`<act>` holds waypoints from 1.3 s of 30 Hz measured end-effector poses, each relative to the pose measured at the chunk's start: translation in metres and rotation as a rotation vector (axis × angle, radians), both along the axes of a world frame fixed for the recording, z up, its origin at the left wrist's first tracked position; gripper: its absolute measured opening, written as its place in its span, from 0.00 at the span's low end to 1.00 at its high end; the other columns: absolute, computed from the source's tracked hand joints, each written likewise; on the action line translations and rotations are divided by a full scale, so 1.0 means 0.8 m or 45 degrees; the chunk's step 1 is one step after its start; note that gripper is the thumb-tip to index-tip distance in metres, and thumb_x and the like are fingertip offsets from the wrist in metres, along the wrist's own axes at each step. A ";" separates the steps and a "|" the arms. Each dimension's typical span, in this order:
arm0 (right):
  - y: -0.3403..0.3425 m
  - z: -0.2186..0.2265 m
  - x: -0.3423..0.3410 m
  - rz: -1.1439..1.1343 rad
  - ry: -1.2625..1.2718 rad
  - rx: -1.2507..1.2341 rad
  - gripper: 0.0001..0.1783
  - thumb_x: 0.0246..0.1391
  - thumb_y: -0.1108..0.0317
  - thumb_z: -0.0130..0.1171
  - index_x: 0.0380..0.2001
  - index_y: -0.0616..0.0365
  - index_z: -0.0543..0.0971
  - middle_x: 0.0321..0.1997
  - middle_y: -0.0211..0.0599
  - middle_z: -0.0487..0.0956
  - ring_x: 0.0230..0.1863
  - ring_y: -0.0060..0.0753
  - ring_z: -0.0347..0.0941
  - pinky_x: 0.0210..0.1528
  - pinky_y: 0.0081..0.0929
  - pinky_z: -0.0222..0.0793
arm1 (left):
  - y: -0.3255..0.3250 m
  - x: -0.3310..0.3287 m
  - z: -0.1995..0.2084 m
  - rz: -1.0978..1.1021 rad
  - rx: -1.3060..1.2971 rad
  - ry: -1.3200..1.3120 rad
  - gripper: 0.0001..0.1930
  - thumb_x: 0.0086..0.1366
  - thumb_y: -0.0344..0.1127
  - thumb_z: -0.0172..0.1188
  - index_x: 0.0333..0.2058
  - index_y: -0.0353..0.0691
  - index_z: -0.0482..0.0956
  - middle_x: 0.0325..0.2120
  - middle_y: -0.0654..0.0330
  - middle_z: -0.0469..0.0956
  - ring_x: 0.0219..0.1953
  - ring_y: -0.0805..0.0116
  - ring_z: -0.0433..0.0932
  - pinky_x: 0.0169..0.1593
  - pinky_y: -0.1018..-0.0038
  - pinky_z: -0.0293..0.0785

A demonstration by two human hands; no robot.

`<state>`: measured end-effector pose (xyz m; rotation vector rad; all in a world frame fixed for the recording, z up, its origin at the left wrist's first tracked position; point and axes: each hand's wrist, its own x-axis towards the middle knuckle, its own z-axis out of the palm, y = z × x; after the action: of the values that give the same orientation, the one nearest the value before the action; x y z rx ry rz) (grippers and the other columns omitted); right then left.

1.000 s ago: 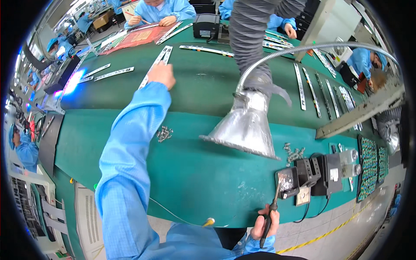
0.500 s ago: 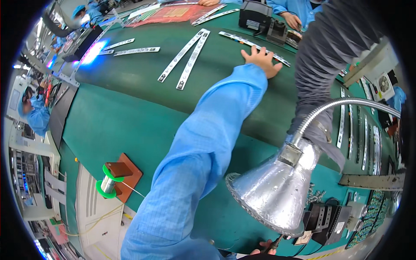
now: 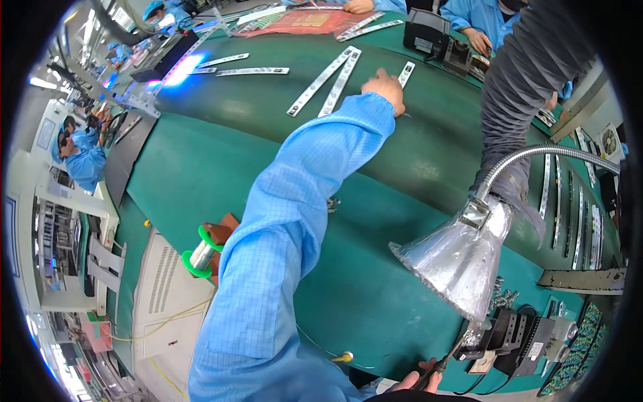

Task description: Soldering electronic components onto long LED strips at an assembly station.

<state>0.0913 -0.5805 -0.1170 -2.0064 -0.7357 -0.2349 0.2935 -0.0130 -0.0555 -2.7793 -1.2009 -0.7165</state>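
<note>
Electronics assembly workshop, no doubt about it! Long white strip-shaped circuit boards point(image 3: 341, 82) lie on a smooth dark green belt point(image 3: 415, 141), just past the far edge of a teal-green workbench point(image 3: 375, 281). Near the bench's close right corner, a black soldering station point(image 3: 516, 335) with a dark-handled soldering iron point(image 3: 447, 357) beside it. By the left edge, a green-flanged spool of silvery wire point(image 3: 203, 254). Above, a silver cone-shaped metal hood point(image 3: 462, 261) on a thick grey ribbed duct point(image 3: 522, 94). Across the belt, workers in light-blue smocks point(image 3: 499, 21)!
</note>
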 end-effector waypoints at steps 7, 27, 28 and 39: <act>0.026 0.002 -0.018 -0.125 0.104 0.038 0.27 0.63 0.72 0.47 0.64 0.57 0.55 0.56 0.59 0.69 0.48 0.44 0.70 0.56 0.43 0.64 | 0.034 -0.051 0.015 0.083 -0.328 0.375 0.21 0.57 0.45 0.56 0.44 0.37 0.81 0.46 0.47 0.77 0.50 0.52 0.76 0.51 0.61 0.74; 0.019 0.026 0.026 0.192 -0.097 0.303 0.24 0.45 0.74 0.64 0.47 0.62 0.69 0.41 0.59 0.77 0.33 0.52 0.78 0.34 0.41 0.75 | 0.037 -0.049 -0.010 -0.042 -0.130 0.310 0.36 0.62 0.61 0.47 0.60 0.40 0.66 0.64 0.45 0.57 0.64 0.46 0.58 0.62 0.52 0.58; 0.018 0.025 0.025 0.232 -0.105 0.328 0.24 0.46 0.74 0.62 0.48 0.63 0.69 0.42 0.59 0.77 0.34 0.52 0.78 0.34 0.41 0.75 | 0.033 -0.056 -0.001 -0.078 -0.013 0.355 0.36 0.62 0.61 0.47 0.60 0.41 0.66 0.64 0.46 0.57 0.65 0.47 0.57 0.63 0.52 0.57; 0.025 0.172 0.142 0.185 -0.049 0.112 0.12 0.58 0.80 0.47 0.44 0.64 0.75 0.42 0.46 0.79 0.42 0.37 0.77 0.46 0.29 0.72 | -0.099 -0.248 0.202 -0.362 0.096 0.726 0.29 0.61 0.53 0.55 0.53 0.36 0.72 0.57 0.44 0.67 0.60 0.48 0.63 0.60 0.56 0.64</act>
<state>0.2048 -0.5603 0.0207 -1.8606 -0.8770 -0.2171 0.0954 -0.0920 0.1065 -2.8160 -0.6664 0.0450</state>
